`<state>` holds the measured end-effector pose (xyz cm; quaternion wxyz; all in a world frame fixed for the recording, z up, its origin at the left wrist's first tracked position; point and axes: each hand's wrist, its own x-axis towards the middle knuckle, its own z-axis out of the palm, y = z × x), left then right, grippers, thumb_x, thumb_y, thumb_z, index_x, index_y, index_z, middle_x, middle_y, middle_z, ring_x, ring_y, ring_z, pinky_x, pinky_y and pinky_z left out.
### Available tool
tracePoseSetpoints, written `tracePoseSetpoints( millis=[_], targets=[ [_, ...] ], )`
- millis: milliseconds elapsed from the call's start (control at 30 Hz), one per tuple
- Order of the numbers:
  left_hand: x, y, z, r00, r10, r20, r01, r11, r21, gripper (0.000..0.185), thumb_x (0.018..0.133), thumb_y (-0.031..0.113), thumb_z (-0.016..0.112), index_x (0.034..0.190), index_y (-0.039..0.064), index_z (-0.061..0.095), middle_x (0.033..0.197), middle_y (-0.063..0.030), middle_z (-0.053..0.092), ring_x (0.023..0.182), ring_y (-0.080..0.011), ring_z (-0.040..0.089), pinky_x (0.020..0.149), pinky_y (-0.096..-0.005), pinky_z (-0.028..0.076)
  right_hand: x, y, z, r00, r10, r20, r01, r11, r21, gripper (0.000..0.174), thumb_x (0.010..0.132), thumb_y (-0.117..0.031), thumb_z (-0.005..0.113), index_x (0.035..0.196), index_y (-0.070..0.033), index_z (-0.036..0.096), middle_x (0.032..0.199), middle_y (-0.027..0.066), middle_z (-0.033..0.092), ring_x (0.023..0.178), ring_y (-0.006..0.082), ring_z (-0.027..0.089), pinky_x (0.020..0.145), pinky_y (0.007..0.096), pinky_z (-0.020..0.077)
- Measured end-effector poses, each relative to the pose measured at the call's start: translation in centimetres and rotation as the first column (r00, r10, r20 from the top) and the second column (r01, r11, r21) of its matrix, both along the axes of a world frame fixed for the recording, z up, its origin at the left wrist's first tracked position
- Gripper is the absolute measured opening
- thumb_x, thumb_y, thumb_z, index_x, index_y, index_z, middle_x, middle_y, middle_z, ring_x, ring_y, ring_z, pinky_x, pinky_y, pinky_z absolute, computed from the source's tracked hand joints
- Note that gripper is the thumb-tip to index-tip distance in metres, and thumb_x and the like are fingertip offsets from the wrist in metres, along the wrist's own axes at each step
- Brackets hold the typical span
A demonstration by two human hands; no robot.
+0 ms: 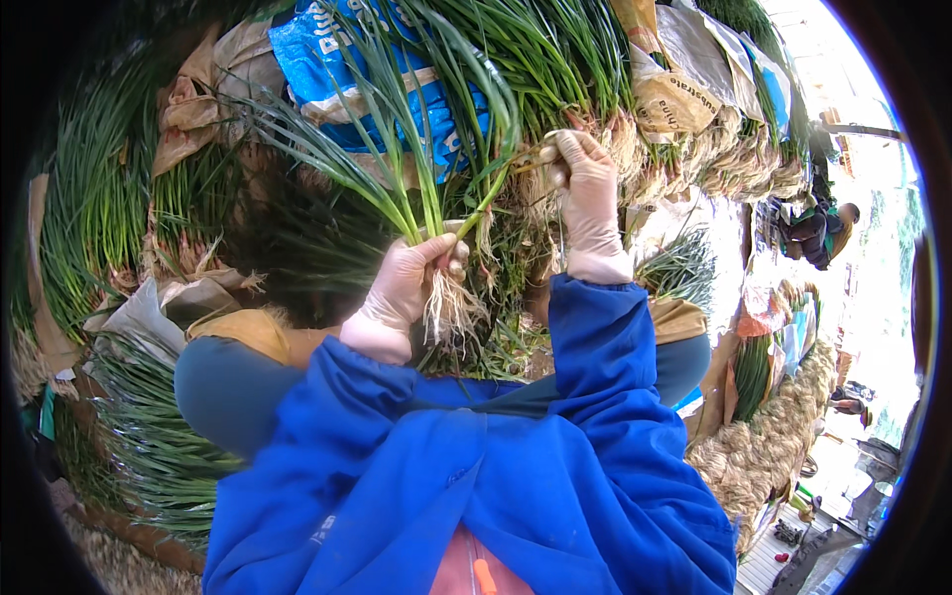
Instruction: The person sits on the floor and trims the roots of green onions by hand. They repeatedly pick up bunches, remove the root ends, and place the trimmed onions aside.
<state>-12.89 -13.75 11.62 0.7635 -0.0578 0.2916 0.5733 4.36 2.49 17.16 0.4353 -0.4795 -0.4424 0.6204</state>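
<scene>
My left hand, in a thin pale glove, grips a small bunch of leafy green onion plants just above their roots. The pale stringy roots hang below my fist, and the long leaves fan out upward. One stalk leans to the right, apart from the others. My right hand, gloved too, pinches a thin yellowish withered leaf beside that stalk. The leaf's far end seems to meet the stalk, but whether it is still attached I cannot tell.
Ahead lie a large heap of green onions and a blue printed sack. More bundles stand at the left and lower left. Loose trimmings cover the ground between my knees. A person sits farther right.
</scene>
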Motion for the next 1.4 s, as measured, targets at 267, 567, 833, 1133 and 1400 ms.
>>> tracePoseSetpoints(
  millis=[267, 567, 833, 1133, 1400],
  targets=[
    [-1.6, 0.0, 0.3, 0.971, 0.015, 0.240, -0.010, 1.000, -0.022, 0.030, 0.092, 0.009, 0.058, 0.119, -0.004, 0.054, 0.075, -0.0047, 0.057, 0.059, -0.0101, 0.052, 0.058, -0.0237, 0.046, 5.0, 4.7, -1.6, 0.916, -0.332, -0.225, 0.295, 0.937, -0.185, 0.014, 0.097, -0.018, 0.055, 0.094, -0.005, 0.059, 0.076, 0.0057, 0.063, 0.056, 0.0099, 0.050, 0.047, 0.0204, 0.0402],
    [-6.9, -0.3, 6.4, 0.700, 0.161, 0.696, -0.600, 0.660, 0.451, 0.044, 0.100, 0.015, 0.045, 0.140, -0.001, 0.036, 0.075, 0.0007, 0.045, 0.061, -0.0061, 0.044, 0.061, -0.0239, 0.044, 10.8, 3.1, 0.5, 0.871, -0.415, 0.265, 0.381, 0.909, 0.169, 0.024, 0.099, -0.027, 0.052, 0.094, -0.005, 0.061, 0.076, 0.0025, 0.057, 0.068, 0.0099, 0.050, 0.065, 0.0236, 0.0457],
    [-4.2, 1.5, 0.6, 0.989, 0.141, 0.043, -0.145, 0.981, 0.126, 0.028, 0.092, 0.012, 0.061, 0.116, 0.000, 0.057, 0.082, -0.0013, 0.055, 0.074, -0.0134, 0.054, 0.085, -0.0337, 0.044, 4.1, -3.2, -10.8, 0.749, 0.398, 0.530, -0.228, 0.905, -0.358, 0.025, 0.086, -0.016, 0.066, 0.108, -0.005, 0.067, 0.096, 0.0083, 0.072, 0.079, 0.0212, 0.068, 0.079, 0.0343, 0.0527],
    [-2.7, 2.0, -1.7, 0.992, 0.085, -0.093, -0.073, 0.989, 0.127, 0.022, 0.087, 0.006, 0.066, 0.108, 0.001, 0.061, 0.091, -0.0106, 0.066, 0.078, -0.0185, 0.063, 0.074, -0.0355, 0.055, -0.7, -3.1, -10.7, 0.784, 0.004, 0.621, -0.107, 0.986, 0.129, 0.018, 0.083, -0.013, 0.069, 0.096, -0.003, 0.064, 0.084, 0.0092, 0.066, 0.075, 0.0156, 0.061, 0.069, 0.0285, 0.0501],
    [-0.3, 2.5, -2.3, 0.992, 0.126, -0.022, -0.124, 0.989, 0.076, 0.023, 0.085, 0.007, 0.069, 0.106, -0.002, 0.065, 0.096, -0.0077, 0.068, 0.080, -0.0093, 0.061, 0.071, -0.0198, 0.049, -3.5, -8.8, -6.6, 0.570, 0.155, 0.807, -0.466, 0.869, 0.163, 0.024, 0.081, -0.030, 0.069, 0.088, -0.009, 0.060, 0.074, 0.0129, 0.066, 0.072, 0.0356, 0.065, 0.064, 0.0437, 0.0513]
  ],
)
